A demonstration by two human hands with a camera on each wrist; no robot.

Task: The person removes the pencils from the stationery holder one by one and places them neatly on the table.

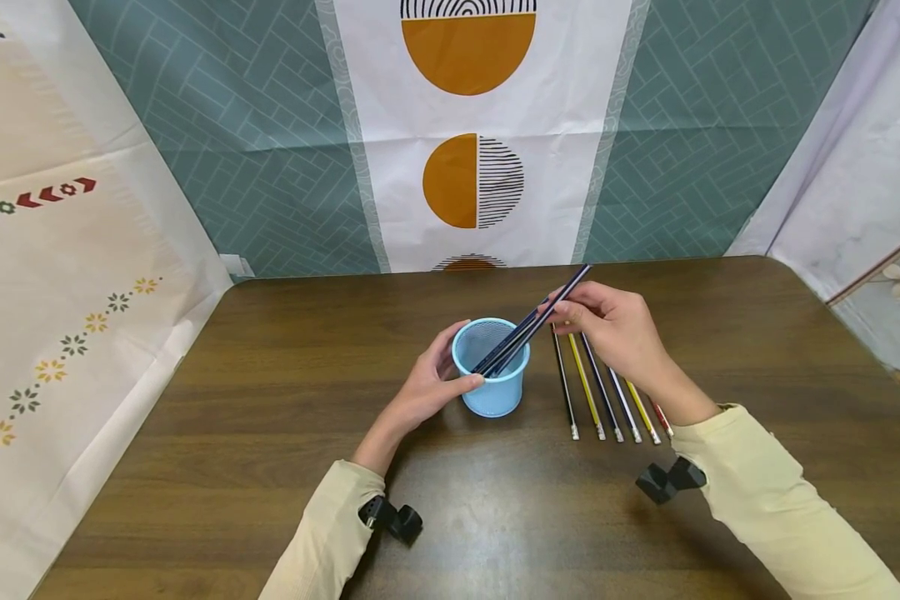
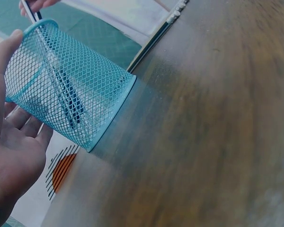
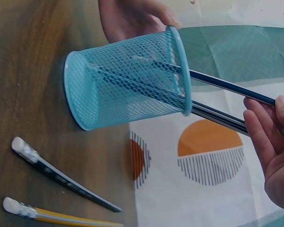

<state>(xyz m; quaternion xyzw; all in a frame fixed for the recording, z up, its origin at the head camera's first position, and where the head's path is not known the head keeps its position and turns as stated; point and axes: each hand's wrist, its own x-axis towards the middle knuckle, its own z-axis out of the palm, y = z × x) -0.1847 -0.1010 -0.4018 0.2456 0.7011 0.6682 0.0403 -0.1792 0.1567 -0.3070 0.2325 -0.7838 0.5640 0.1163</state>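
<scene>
Hanging behind the surface (image 1: 270, 400), we see a teal cloth (image 1: 225, 92) with a white middle strip of orange and striped half-circles; a cream cloth (image 1: 67, 275) with small flowers drapes on our left and a white cloth (image 1: 870, 167) on our right. The surface itself is brown, with a wood grain. Over it reach our two pale yellow sleeves (image 1: 330, 533), leading to our hands. Our right hand (image 1: 607, 321), raised at the cup's right, pinches dark pencils (image 3: 222, 86) between thumb and fingers; how many it truly grips we cannot tell. Our left hand (image 1: 435, 379) grasps the light blue mesh cup (image 1: 492, 398), thumb at the near rim and fingers round the left side. That cup stands upright on the surface, near its middle, and the dark pencils slant down inside it, their upper ends leaning out to the right. Just beside it, on our right, we count six pencils (image 1: 587, 387) in a row, black, yellow, dark and red among them, partly hidden by our right arm. Smallest are their white erasers (image 3: 20, 144), pointing towards us.
</scene>
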